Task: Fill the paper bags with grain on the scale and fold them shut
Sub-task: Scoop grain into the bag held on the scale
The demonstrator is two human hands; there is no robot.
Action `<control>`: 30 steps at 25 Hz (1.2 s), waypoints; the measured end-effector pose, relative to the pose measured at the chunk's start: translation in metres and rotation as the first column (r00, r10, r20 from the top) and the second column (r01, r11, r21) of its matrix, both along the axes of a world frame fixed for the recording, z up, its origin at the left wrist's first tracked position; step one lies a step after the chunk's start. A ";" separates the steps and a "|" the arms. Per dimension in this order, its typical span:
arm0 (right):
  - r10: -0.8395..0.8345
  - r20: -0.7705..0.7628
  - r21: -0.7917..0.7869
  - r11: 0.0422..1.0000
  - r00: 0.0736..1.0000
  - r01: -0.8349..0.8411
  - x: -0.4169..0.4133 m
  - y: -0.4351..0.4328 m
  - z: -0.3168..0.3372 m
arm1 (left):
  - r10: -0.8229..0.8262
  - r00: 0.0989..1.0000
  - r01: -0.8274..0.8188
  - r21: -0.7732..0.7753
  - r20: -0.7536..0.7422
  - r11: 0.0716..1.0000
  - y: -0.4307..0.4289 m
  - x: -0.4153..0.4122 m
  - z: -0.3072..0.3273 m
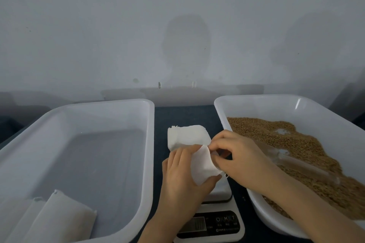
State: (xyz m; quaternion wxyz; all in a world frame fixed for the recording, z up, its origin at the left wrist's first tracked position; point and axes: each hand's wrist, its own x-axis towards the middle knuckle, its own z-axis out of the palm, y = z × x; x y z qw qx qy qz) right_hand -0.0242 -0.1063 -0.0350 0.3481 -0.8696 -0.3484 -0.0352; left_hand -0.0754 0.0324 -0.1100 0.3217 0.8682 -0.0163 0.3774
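Grain [296, 140] lies in the right tub [256, 97], filled bags [65, 217] in the left tub [98, 104], and a scale [215, 223] sits between them. Above its platform the left hand [181, 179] cups a small white bag [203, 163] with fingers curled under it, while the right hand [243, 156] pinches the bag's edge. To open it well, part the mouth fully and stand it centred on the scale before scooping.
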 end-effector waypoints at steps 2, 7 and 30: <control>0.003 0.013 0.020 1.000 1.000 -0.003 -0.001 0.000 0.001 | -0.086 0.984 0.059 -0.166 -0.159 0.984 0.000 -0.003 0.003; -0.220 0.102 0.052 0.975 0.970 0.216 0.033 -0.040 0.024 | -0.227 0.951 0.097 -0.495 -0.210 0.864 0.003 -0.005 0.006; -0.714 0.054 -0.282 0.660 0.698 0.696 0.109 -0.128 -0.033 | -0.266 0.947 0.126 -0.549 -0.183 0.826 0.003 -0.006 0.007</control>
